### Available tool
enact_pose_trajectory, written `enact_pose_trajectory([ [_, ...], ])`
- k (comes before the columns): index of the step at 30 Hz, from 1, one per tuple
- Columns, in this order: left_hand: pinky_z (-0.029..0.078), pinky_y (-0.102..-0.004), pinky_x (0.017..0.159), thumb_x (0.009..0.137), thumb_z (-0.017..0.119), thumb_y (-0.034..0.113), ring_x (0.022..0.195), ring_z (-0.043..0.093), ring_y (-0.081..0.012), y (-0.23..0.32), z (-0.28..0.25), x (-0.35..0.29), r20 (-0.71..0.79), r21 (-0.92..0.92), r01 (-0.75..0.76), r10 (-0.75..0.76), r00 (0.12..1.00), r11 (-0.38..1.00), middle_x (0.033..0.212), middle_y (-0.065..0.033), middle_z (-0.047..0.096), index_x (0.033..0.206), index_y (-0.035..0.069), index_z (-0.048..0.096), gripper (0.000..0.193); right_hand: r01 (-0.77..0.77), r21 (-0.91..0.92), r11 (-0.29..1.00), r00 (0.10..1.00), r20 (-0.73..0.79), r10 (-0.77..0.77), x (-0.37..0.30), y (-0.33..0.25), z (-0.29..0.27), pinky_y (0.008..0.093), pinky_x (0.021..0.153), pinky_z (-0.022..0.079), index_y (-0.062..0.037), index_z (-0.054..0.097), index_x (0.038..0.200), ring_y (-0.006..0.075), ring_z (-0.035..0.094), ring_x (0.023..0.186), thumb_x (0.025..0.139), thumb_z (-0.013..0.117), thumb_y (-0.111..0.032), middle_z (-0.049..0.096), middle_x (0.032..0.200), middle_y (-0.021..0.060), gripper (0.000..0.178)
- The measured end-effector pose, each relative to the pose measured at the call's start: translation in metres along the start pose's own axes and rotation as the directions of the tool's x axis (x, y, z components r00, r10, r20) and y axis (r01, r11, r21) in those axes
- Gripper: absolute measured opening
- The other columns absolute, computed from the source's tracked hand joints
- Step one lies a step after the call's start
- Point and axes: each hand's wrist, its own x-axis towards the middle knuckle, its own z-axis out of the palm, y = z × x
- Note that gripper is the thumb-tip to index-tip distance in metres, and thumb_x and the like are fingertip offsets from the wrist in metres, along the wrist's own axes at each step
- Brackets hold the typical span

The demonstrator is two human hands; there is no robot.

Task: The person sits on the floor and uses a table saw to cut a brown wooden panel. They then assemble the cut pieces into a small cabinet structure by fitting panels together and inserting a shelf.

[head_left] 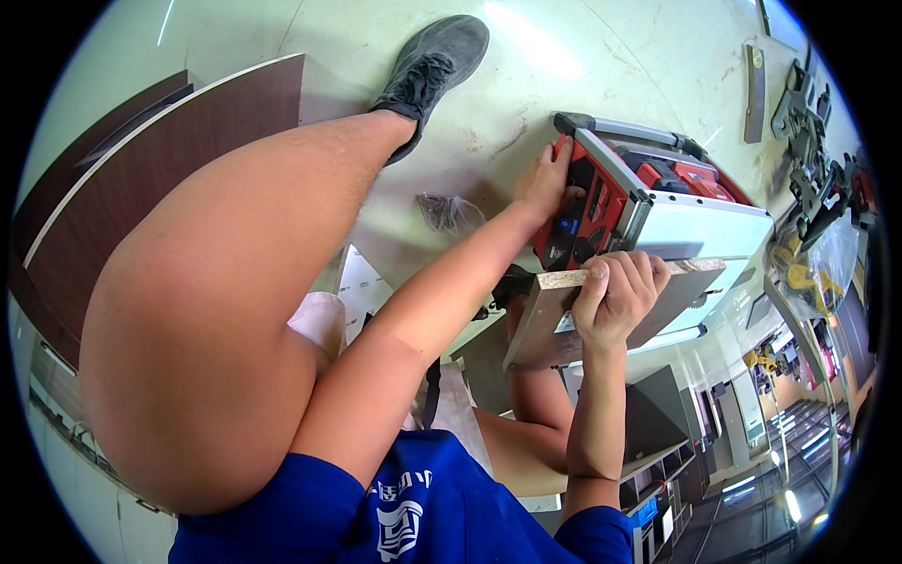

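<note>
A portable red-and-black table saw (700, 226) with a pale metal table rests on the floor, tipped on its side. My left hand (547, 186) lies against the edge of its red control panel (594, 202), thumb and forefinger apart; the other fingers are partly hidden. A small blue light glows on that panel. My right hand (620, 296) is wrapped over the raw top edge of a brown-faced particle board (550, 324). The board stands upright at the saw's pale table, its far end close to the saw blade (703, 299).
Dark brown panels (207, 150) lean at the left. A clear plastic bag (451, 213) lies on the floor by my shoe (434, 75). Black clamp-like tools (806, 141) and a bag with yellow items (810, 273) are at the right; a shelf unit (658, 479) stands lower right.
</note>
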Motion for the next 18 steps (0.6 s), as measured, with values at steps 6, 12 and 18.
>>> enact_pose_trajectory([
  [6, 0.052, -0.0487, 0.090, 0.074, 0.082, 0.030, 0.116, 0.055, -0.0382, -0.0012, 0.0013, 0.0010, -0.001, -0.013, 0.003, -0.003, 1.000, 1.000, 0.135, -0.0173, 0.046, 0.151, 0.015, 0.027, 0.095, -0.003, -0.022, 1.000, 1.000, 0.007, 0.003, 0.0000, -0.0009, 0.0002, 0.0358, 0.077, 0.033, -0.0085, 0.056, 0.060, 0.0205, 0.050, 0.063, 0.084, 0.055, -0.017, 0.058, 0.064, 0.0029, 0.026],
  [12, 0.051, -0.0466, 0.091, 0.074, 0.082, 0.026, 0.113, 0.057, -0.0392, 0.0025, -0.0006, -0.0014, -0.031, -0.010, -0.007, 0.006, 1.000, 1.000, 0.128, -0.0187, 0.051, 0.151, 0.009, 0.029, 0.095, -0.014, -0.001, 1.000, 1.000, 0.004, 0.014, 0.0010, -0.0011, -0.0023, 0.0359, 0.077, 0.033, -0.0083, 0.056, 0.060, 0.0205, 0.050, 0.063, 0.083, 0.056, -0.017, 0.058, 0.064, 0.0030, 0.025],
  [18, 0.051, -0.0479, 0.091, 0.074, 0.082, 0.030, 0.115, 0.056, -0.0394, 0.0034, -0.0033, 0.0002, 0.018, 0.009, 0.021, -0.022, 1.000, 1.000, 0.135, -0.0175, 0.046, 0.151, 0.013, 0.027, 0.096, -0.003, -0.007, 1.000, 0.999, 0.047, 0.003, 0.0017, -0.0061, -0.0041, 0.0362, 0.079, 0.034, -0.0051, 0.060, 0.065, 0.0214, 0.051, 0.063, 0.089, 0.054, -0.016, 0.060, 0.064, 0.0040, 0.027],
])
